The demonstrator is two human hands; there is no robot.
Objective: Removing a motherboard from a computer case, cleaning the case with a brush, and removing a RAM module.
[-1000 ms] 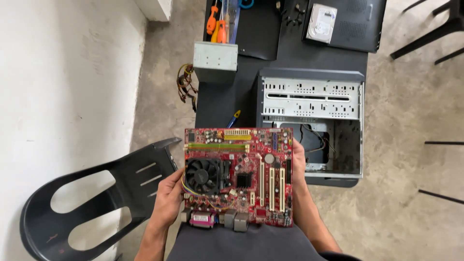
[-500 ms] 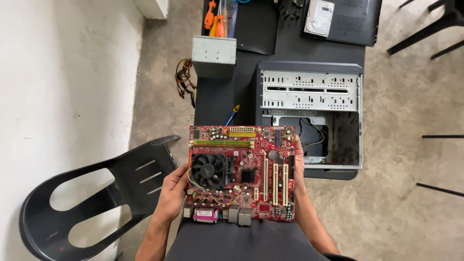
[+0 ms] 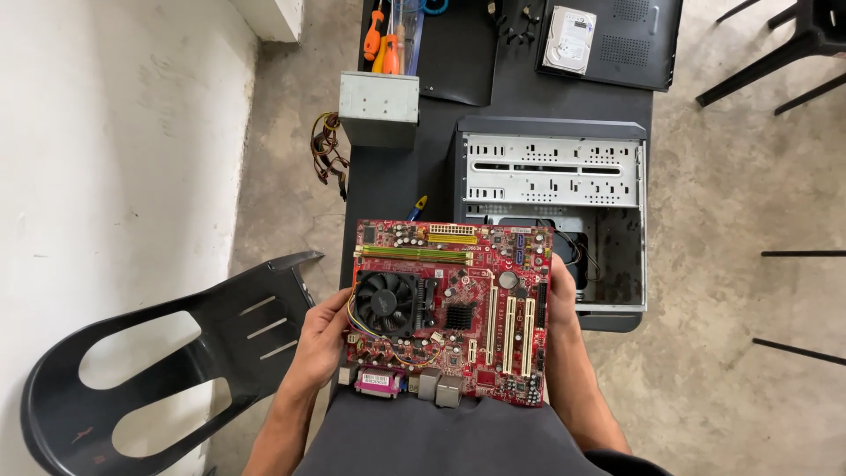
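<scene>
- Head view, surroundings: a black plastic chair (image 3: 167, 353) stands at the near left beside a white wall (image 3: 106, 150), on a grey concrete floor (image 3: 731, 203). A narrow black table (image 3: 388, 189) runs from near to far up the middle.
- On the far part of the table sit a grey metal power supply box (image 3: 379, 107) with a bundle of coloured wires (image 3: 327, 150) hanging off its left side, orange-handled screwdrivers (image 3: 381, 42), a silver hard drive (image 3: 568, 40) lying on a black flat panel (image 3: 634, 44), and a black mat (image 3: 458, 53).
- An open desktop computer case of grey metal with black edges (image 3: 551, 207) lies on its side on the table, just beyond the board. Inside it, black cables (image 3: 573, 247) show at the near end; its far end is a perforated drive cage.
- A red rectangular motherboard (image 3: 451, 308) is held above the person's lap at the near end of the table, face up. It partly covers the case's near left corner and the table edge.
- The board is only slightly longer left to right; its port connectors, a pink one (image 3: 379, 383) among them, point toward the person, and the black round cooling fan (image 3: 386, 304) sits on its left half.
- The left hand (image 3: 319, 339) is curled round the board's left edge, thumb on top.
- The right hand (image 3: 560, 300) grips the right edge, fingers hidden beneath.
</scene>
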